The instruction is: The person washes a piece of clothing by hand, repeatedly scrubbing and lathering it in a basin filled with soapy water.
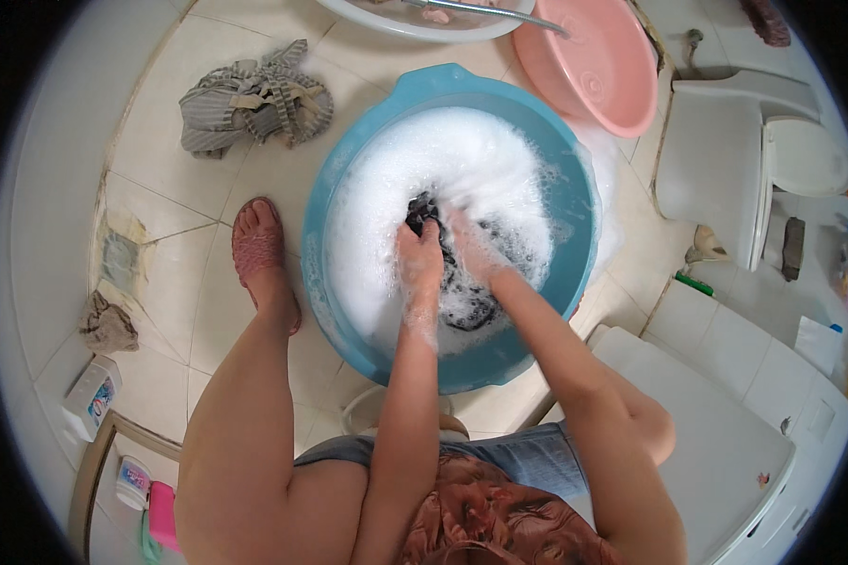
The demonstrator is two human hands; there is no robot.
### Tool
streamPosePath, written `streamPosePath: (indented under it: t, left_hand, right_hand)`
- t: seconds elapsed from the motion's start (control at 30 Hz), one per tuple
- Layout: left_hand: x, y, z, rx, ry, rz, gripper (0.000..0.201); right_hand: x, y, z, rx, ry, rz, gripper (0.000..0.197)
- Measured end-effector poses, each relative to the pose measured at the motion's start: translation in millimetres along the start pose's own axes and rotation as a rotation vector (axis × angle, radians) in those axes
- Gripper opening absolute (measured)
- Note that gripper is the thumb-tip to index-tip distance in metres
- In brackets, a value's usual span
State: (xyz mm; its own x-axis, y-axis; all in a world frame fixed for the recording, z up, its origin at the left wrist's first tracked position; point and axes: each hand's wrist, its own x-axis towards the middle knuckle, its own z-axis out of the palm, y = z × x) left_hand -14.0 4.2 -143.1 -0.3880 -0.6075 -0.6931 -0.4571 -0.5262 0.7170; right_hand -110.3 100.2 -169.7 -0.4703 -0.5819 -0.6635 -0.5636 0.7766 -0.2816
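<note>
A large blue plastic basin [349,155] stands on the floor before me, filled with thick white foam [367,207]. Dark wet cloth [471,311] lies partly under the suds, and a bunched part of it rises between my hands. My left hand [419,252] is closed around that bunch, thumb uppermost. Close beside it, my right hand [473,252] reaches into the foam against the same cloth; suds cover its fingers, so its grip is hidden.
Striped grey cloth [254,99] lies heaped on the tiles at the far left. A pink basin [589,61] and a white basin [415,21] with a shower hose [499,11] stand beyond. At right are a toilet [711,160] and a white washing machine [697,424]. A white bottle [92,400] stands left.
</note>
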Motion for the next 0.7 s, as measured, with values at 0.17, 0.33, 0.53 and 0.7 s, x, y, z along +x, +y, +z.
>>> streamPosePath:
  t: [0.17,0.33,0.53,0.7]
  left_hand:
    - [-9,-21,28,0.223,-0.017,-0.214,0.048]
    - [-28,-16,31,-0.716,-0.197,-0.689,0.052]
    - [-25,-105,30,-0.57,-0.294,-0.103,0.05]
    - [-40,33,25,-0.692,-0.197,-0.62,0.038]
  right_hand:
    - [12,30,-19,-0.832,-0.332,0.163,0.057]
    - [-77,-31,-24,0.642,0.412,-0.306,0.037]
    - [-114,-99,-12,0.431,0.615,-0.375,0.021]
    - [-14,-26,-71,0.349,0.623,0.197,0.027]
